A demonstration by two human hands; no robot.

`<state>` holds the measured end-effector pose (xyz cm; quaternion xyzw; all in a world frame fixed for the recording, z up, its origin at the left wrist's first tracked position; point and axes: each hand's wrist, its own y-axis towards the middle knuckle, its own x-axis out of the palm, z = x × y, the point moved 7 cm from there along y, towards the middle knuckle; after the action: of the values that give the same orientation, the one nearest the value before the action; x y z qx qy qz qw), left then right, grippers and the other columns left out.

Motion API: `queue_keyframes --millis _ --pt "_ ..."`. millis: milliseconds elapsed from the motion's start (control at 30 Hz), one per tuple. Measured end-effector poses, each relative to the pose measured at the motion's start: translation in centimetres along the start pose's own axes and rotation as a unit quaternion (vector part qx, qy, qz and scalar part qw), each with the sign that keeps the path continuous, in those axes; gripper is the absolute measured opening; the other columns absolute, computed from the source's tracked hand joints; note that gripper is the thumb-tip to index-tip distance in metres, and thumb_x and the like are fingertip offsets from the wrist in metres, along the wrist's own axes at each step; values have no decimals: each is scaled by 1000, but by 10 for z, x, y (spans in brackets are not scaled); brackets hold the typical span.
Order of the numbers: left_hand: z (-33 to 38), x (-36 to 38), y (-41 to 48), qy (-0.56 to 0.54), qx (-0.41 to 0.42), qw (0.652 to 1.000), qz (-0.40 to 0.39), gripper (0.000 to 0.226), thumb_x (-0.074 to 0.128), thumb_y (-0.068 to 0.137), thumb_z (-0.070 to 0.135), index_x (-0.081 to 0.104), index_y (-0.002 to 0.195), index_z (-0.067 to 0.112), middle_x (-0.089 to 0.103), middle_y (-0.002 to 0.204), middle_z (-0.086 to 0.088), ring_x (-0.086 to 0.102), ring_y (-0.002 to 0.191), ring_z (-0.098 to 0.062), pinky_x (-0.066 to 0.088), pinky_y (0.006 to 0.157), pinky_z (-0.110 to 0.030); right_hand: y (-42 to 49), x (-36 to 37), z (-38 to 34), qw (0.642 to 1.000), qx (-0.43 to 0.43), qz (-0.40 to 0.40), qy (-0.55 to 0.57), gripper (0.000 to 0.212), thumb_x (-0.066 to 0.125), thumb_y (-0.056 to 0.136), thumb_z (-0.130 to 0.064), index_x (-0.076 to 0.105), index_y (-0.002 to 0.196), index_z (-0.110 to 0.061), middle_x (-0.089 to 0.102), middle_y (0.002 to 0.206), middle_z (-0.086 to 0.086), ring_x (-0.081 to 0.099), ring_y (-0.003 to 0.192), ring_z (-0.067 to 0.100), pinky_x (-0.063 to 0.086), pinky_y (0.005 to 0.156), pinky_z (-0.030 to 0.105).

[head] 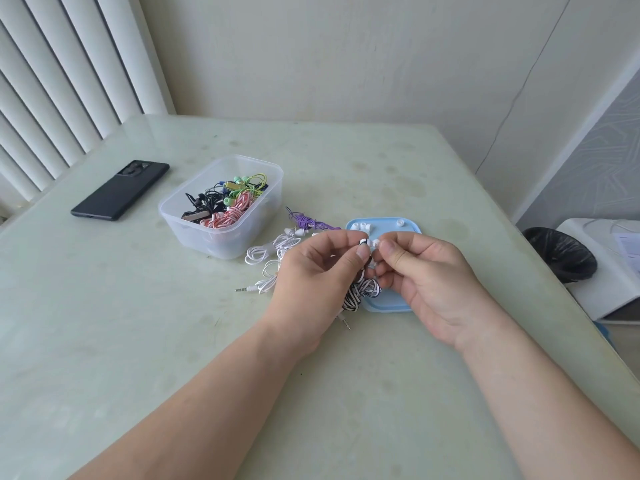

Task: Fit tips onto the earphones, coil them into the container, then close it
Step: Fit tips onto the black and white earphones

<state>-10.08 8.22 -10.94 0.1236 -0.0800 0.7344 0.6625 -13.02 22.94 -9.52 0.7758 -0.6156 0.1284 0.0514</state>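
From the head view, the left hand [311,271] pinches one bud of the striped earphones [358,294] between thumb and forefinger. The right hand [426,278] pinches a small white tip [375,242] right against it. Both are held above the blue lid [391,306], towards the surface's right edge, with the cable hanging in loops below.

The bud's nozzle appears to point right, into the tip, so its long axis runs roughly left to right. The jack points toward the near edge.

The likely trouble is that the tip goes on crooked and folds, or slips from the pinch and rolls among the spare tips [363,226]. A swinging cable could also tug the bud askew. The container [221,206] stands open, well to the left.
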Motion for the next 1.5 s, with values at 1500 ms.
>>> queue_keyframes --millis 1500 --pt "3 -2 -1 -4 3 1000 21 15 73 96 9 72 109 2 73 106 -28 66 85 -28 56 86 -47 -7 2 -4 996 -61 66 -30 15 72 89 -6 80 100 -8 76 90 12 67 80 23 53 67 38"
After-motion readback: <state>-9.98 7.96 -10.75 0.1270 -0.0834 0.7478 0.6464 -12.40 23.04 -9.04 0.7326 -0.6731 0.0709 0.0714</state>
